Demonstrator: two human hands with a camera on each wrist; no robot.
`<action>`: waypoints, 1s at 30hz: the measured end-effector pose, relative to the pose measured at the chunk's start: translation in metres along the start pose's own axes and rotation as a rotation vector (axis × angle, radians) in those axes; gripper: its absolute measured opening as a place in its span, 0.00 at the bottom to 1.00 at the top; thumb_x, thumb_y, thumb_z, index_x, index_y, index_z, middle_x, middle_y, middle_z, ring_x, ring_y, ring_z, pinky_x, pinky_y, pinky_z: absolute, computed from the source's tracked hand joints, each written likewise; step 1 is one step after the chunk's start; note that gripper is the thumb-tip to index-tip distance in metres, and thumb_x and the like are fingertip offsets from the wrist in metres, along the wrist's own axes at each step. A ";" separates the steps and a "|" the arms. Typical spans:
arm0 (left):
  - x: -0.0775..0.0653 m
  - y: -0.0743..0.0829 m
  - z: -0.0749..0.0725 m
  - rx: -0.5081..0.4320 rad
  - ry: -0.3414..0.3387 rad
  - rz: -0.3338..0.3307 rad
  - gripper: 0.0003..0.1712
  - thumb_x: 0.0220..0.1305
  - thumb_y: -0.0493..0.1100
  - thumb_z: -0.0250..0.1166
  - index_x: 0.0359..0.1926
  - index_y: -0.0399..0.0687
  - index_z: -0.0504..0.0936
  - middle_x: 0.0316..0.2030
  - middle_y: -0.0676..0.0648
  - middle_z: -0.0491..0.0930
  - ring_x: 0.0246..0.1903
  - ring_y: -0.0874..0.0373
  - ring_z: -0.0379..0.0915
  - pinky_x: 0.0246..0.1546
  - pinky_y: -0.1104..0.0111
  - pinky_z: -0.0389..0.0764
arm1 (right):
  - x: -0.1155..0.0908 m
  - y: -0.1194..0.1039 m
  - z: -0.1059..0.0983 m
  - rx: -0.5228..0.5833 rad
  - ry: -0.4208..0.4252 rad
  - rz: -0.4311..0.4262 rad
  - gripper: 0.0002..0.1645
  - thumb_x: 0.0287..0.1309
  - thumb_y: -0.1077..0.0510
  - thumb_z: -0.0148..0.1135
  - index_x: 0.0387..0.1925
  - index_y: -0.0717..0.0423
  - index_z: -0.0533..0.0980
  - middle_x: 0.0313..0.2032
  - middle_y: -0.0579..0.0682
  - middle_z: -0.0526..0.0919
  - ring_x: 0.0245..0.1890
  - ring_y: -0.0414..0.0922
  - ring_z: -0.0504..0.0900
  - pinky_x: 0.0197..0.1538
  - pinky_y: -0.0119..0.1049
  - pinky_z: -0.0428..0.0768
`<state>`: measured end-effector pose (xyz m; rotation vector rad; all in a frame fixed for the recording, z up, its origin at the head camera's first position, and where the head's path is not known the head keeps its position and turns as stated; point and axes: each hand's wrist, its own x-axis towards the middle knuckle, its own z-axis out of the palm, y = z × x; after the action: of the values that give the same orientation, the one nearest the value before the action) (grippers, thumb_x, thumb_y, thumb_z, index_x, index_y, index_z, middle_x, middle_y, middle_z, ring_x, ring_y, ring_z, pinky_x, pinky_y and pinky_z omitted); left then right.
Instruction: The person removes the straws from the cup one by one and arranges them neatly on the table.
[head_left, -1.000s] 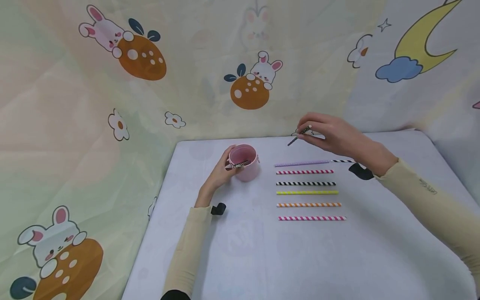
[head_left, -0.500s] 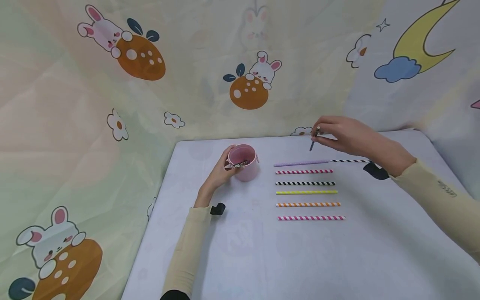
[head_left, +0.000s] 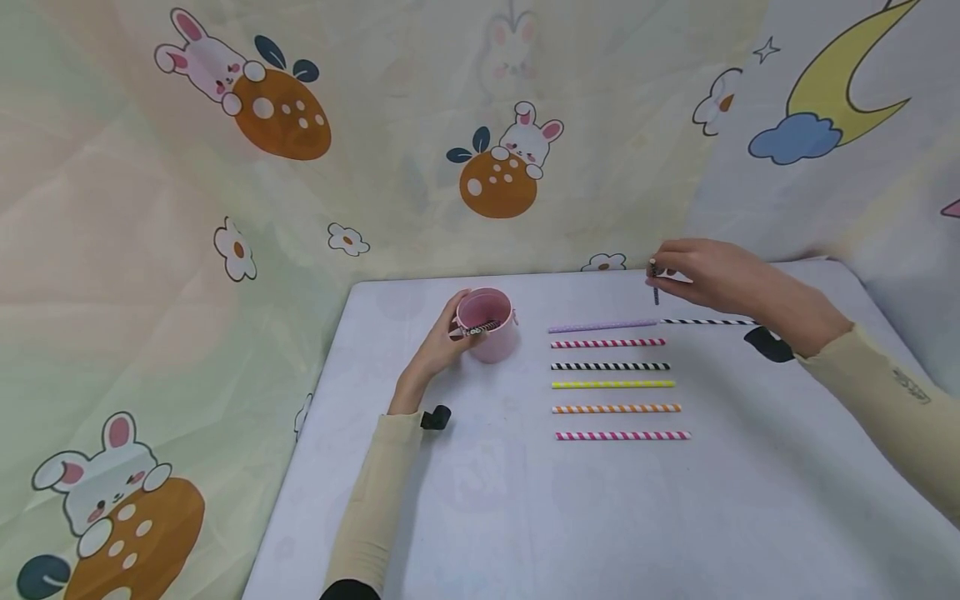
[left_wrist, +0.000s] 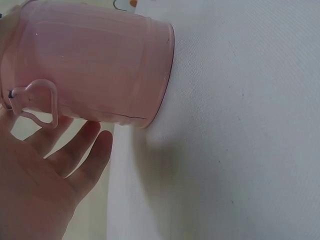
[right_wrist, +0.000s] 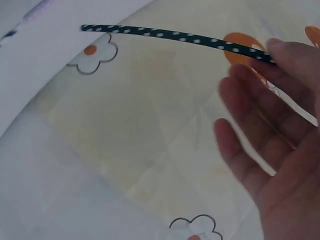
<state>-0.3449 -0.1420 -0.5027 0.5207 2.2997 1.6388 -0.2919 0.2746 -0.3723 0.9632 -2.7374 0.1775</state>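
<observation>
Right hand (head_left: 716, 271): thumb and forefinger pinch a dark straw with white dots (right_wrist: 177, 36) near one end; the other fingers are spread loosely, clear of the straw. Straw projects past the fingertips and looks slightly bowed in the right wrist view. In the head view it hangs near the far edge of the counter (head_left: 487, 508), above the meeting point of two straws lying there.

Left hand (head_left: 437, 350): grips a pink bucket (head_left: 498, 348) by its side at the rim, well to the left of the straws on the counter. Bucket mouth faces up; a small wire-like loop shows on its wall in the left wrist view. Inside: black-and-white patterned straws (head_left: 480, 330), count unclear.

Laid on counter, far to near: lilac straw (head_left: 603, 326), end to end with a black-striped straw (head_left: 708, 322) at its right; then, in roughly parallel rows, a red-striped straw (head_left: 607, 343), a second black-and-white one (head_left: 611, 367), a yellow straw (head_left: 613, 385), an orange-striped straw (head_left: 617, 409) and a pink-striped straw (head_left: 622, 436).

Beyond: backdrop cloth (head_left: 397, 50) printed with rabbits, flowers and a moon.
</observation>
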 end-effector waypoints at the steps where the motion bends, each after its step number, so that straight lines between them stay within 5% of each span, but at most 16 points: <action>1: 0.000 0.000 0.000 0.002 -0.001 0.000 0.52 0.63 0.42 0.71 0.80 0.51 0.49 0.76 0.41 0.58 0.72 0.36 0.58 0.68 0.44 0.67 | -0.001 0.001 0.000 -0.007 -0.031 0.027 0.08 0.53 0.63 0.75 0.35 0.55 0.82 0.31 0.45 0.82 0.30 0.39 0.80 0.34 0.39 0.83; 7: 0.000 0.000 0.000 0.017 -0.002 0.003 0.51 0.63 0.43 0.71 0.79 0.55 0.50 0.75 0.41 0.58 0.72 0.36 0.59 0.68 0.44 0.68 | -0.008 0.006 0.006 -0.030 -0.206 0.148 0.06 0.57 0.60 0.72 0.35 0.56 0.81 0.31 0.48 0.83 0.29 0.42 0.80 0.36 0.41 0.84; 14: 0.012 -0.026 0.002 0.024 0.026 0.012 0.52 0.64 0.45 0.71 0.80 0.61 0.48 0.76 0.47 0.58 0.73 0.40 0.59 0.69 0.44 0.66 | -0.016 0.012 0.016 -0.067 -0.337 0.200 0.05 0.59 0.60 0.70 0.34 0.56 0.81 0.27 0.47 0.77 0.26 0.42 0.73 0.30 0.39 0.75; 22: 0.012 -0.031 0.004 0.047 0.058 0.035 0.49 0.62 0.48 0.72 0.76 0.75 0.53 0.73 0.54 0.62 0.71 0.46 0.63 0.67 0.47 0.70 | -0.031 0.021 0.033 -0.069 -0.505 0.255 0.02 0.59 0.63 0.66 0.32 0.58 0.80 0.28 0.49 0.77 0.28 0.44 0.73 0.34 0.44 0.77; 30: 0.012 -0.031 0.004 0.072 0.065 0.036 0.51 0.63 0.48 0.72 0.79 0.62 0.51 0.73 0.53 0.63 0.69 0.46 0.64 0.66 0.47 0.71 | -0.042 0.028 0.054 -0.093 -0.541 0.317 0.01 0.60 0.65 0.64 0.34 0.60 0.81 0.29 0.51 0.80 0.29 0.46 0.74 0.36 0.48 0.78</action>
<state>-0.3585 -0.1425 -0.5337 0.5351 2.4173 1.6169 -0.2872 0.3109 -0.4361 0.6109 -3.3459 -0.1873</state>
